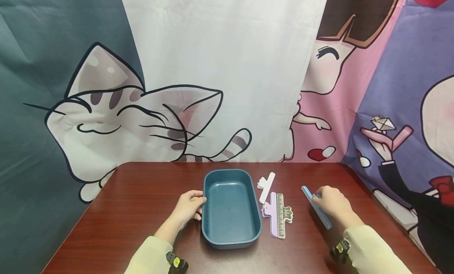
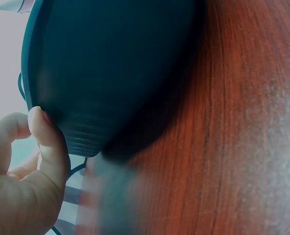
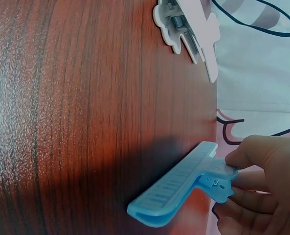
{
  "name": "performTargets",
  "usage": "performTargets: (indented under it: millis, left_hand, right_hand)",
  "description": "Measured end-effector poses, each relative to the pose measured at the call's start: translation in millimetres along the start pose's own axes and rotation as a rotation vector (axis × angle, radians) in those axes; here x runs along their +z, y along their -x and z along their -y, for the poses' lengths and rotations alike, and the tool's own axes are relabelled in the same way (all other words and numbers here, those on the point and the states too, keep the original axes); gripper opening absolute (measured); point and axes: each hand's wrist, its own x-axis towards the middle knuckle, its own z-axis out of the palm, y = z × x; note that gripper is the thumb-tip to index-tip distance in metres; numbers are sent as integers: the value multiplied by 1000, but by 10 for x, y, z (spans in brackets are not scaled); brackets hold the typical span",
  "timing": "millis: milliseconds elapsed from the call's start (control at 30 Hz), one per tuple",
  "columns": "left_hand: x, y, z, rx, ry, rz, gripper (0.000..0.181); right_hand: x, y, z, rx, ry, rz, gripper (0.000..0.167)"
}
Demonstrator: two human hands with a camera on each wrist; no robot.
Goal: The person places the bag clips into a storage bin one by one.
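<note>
A dark teal plastic bin stands on the table with nothing in it. My left hand grips its left rim, with the thumb against the wall in the left wrist view. On the right, my right hand pinches the handle of a light blue bag clip. That clip's long bar slants close over the tabletop in the right wrist view; whether it touches the wood I cannot tell.
Right of the bin lie a white bag clip, a purple bag clip and a dark patterned clip, the last two side by side. The reddish-brown wooden table ends at a cartoon-printed cloth behind it.
</note>
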Motion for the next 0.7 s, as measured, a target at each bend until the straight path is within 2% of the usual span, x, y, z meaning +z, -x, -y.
performTargets:
  millis: [267, 500, 700]
  left_hand:
    - [-6, -2, 40, -1, 30, 5, 36]
    - [-11, 4, 44, -16, 38, 6, 37]
    - [-8, 23, 46, -22, 31, 4, 38]
  right_hand:
    - [9, 7, 40, -18, -39, -31, 33]
    - [61, 5, 80, -71, -94, -66, 30]
    - [86, 20, 106, -70, -132, -68, 29]
